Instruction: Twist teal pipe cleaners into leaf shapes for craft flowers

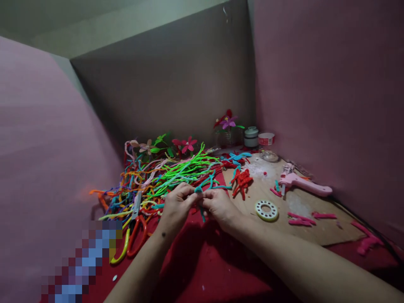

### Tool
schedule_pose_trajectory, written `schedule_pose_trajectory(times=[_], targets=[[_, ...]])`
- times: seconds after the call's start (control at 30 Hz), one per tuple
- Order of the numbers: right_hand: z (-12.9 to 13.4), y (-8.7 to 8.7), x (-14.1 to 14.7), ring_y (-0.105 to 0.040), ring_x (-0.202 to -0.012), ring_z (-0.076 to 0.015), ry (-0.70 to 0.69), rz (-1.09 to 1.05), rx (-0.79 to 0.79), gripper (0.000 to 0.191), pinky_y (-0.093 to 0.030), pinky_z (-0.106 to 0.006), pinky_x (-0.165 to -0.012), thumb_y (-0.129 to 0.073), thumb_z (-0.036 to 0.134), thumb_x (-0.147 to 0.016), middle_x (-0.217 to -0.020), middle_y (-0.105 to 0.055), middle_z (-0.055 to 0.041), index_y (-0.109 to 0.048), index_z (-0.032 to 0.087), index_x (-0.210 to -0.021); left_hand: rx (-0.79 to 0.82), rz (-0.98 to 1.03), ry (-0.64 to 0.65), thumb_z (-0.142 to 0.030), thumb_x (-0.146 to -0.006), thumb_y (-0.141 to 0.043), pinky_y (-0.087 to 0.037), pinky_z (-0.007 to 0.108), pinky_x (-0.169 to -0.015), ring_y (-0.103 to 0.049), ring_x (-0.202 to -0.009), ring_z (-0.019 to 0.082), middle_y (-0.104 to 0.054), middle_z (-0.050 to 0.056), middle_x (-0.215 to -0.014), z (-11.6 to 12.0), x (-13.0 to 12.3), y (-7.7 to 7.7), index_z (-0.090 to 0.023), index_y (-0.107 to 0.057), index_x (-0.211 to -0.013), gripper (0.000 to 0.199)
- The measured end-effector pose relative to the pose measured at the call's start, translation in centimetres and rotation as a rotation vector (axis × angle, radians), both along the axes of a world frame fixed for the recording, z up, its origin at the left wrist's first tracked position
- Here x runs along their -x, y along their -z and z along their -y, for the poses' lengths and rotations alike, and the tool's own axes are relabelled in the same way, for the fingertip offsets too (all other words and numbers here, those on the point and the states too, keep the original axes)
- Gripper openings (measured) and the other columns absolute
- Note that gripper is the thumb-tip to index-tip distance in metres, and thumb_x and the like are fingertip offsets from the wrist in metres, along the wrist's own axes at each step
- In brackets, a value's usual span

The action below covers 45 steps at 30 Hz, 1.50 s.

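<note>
no words or numbers can be read here. at the back, near the pink wall, a small round tub has a red label with white marks on it, but they are too tiny to read.

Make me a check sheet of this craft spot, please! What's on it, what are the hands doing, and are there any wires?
Surface: red cloth, tan board at right.
Job's things: teal piece; colorful stems heaped at left.
Clutter: scissors at lower left; white ring and glue gun on the board.
Hands: left hand and right hand both pinch the teal piece.
Cables: dark cord along the board's right side; ends unclear.
Surroundings: pink walls both sides, grey wall behind; flowers at the back.
</note>
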State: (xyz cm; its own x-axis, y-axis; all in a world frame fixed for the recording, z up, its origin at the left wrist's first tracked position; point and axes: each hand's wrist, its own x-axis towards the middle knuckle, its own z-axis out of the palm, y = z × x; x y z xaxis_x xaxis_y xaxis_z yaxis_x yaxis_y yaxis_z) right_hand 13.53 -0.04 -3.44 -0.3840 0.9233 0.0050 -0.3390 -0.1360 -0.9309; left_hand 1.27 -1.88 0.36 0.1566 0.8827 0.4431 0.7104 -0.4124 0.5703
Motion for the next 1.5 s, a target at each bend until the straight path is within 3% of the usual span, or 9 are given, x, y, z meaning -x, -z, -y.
schedule_pose_trajectory(times=[0.2,0.3,0.47,0.67,0.8,0.93,1.13,1.33,1.5], targets=[[-0.1,0.0,0.2,-0.032,-0.026,-0.0040,0.033,-0.020,-0.021,0.018,-0.019,-0.018,-0.031,-0.051,0.018,-0.068,-0.033,-0.046,0.0048,-0.052,0.015,-0.050,0.167,0.143,-0.037,-0.035,-0.070,-0.055,-0.032,0.020,-0.049,-0.040,-0.051,0.008,-0.044,-0.005,-0.053,-3.4,-1.7,-2.0,-0.015,-0.053,-0.059,0.023],[-0.8,0.0,0.0,-0.032,-0.025,-0.0046,0.065,-0.158,0.105,0.017,-0.018,-0.018,-0.027,-0.054,0.022,-0.065,-0.033,-0.046,0.0042,-0.050,0.015,-0.050,0.226,0.139,0.013,-0.033,-0.069,-0.054,-0.025,0.019,-0.043,-0.032,-0.043,0.006,-0.036,-0.007,-0.045,-5.7,-3.3,-2.1,-0.015,-0.047,-0.053,0.025],[-1.5,0.2,0.0,-0.038,-0.025,-0.0065,0.165,-0.353,0.295,0.018,-0.020,-0.017,-0.024,-0.052,0.029,-0.069,-0.036,-0.047,0.0040,-0.049,0.015,-0.057,0.222,0.085,0.057,-0.031,-0.067,-0.056,-0.023,0.019,-0.042,-0.030,-0.043,0.005,-0.036,-0.007,-0.044,-9.7,-5.3,-1.1,-0.014,-0.048,-0.053,0.023],[-0.8,1.0,0.9,-0.036,-0.023,-0.0069,0.073,-0.039,0.252,0.015,-0.020,-0.017,-0.023,-0.043,0.016,-0.067,-0.035,-0.048,0.0008,-0.051,0.014,-0.054,0.364,0.003,0.168,-0.032,-0.064,-0.061,-0.024,0.021,-0.039,-0.033,-0.035,0.005,-0.044,-0.005,-0.039,-14.7,-8.1,1.2,-0.010,-0.061,-0.056,0.023],[-1.0,1.3,0.6,-0.032,-0.022,-0.0057,0.155,0.025,0.280,0.015,-0.017,-0.016,-0.023,-0.039,0.016,-0.068,-0.030,-0.040,0.0045,-0.048,0.015,-0.055,0.298,-0.012,0.111,-0.033,-0.066,-0.061,-0.032,0.021,-0.045,-0.045,-0.044,0.009,-0.053,-0.001,-0.047,-15.2,-9.0,1.4,-0.009,-0.069,-0.072,0.026],[-0.6,1.4,0.3,-0.035,-0.026,-0.0052,0.093,0.012,0.173,0.011,-0.019,-0.016,-0.026,-0.044,0.020,-0.066,-0.037,-0.047,0.0029,-0.049,0.015,-0.056,0.173,-0.002,0.000,-0.027,-0.074,-0.052,-0.038,0.022,-0.056,-0.053,-0.058,0.012,-0.063,0.004,-0.062,-12.1,-6.9,0.2,-0.010,-0.069,-0.085,0.026],[0.4,1.0,-0.1,-0.034,-0.029,-0.0042,0.005,0.073,0.117,0.015,-0.019,-0.017,-0.028,-0.048,0.027,-0.067,-0.043,-0.048,0.0033,-0.051,0.015,-0.059,0.091,-0.093,-0.019,-0.027,-0.077,-0.050,-0.041,0.022,-0.067,-0.058,-0.071,0.014,-0.067,0.003,-0.075,-1.9,0.4,-1.6,-0.015,-0.069,-0.079,0.022],[0.1,1.3,-0.2,-0.037,-0.032,-0.0040,-0.018,0.131,0.146,0.019,-0.020,-0.017,-0.030,-0.052,0.032,-0.070,-0.047,-0.048,0.0030,-0.055,0.014,-0.066,0.136,-0.123,-0.283,-0.030,-0.080,-0.047,-0.045,0.023,-0.068,-0.060,-0.072,0.015,-0.067,0.003,-0.077,7.6,7.1,1.0,-0.017,-0.066,-0.081,0.023],[0.3,1.5,-0.3,-0.037,-0.032,-0.0041,-0.060,0.157,0.102,0.021,-0.021,-0.018,-0.031,-0.053,0.034,-0.071,-0.047,-0.048,0.0020,-0.054,0.014,-0.064,0.045,-0.098,-0.574,-0.034,-0.079,-0.047,-0.046,0.028,-0.078,-0.061,-0.085,0.018,-0.068,0.004,-0.091,11.9,11.9,2.8,-0.019,-0.064,-0.088,0.025]])
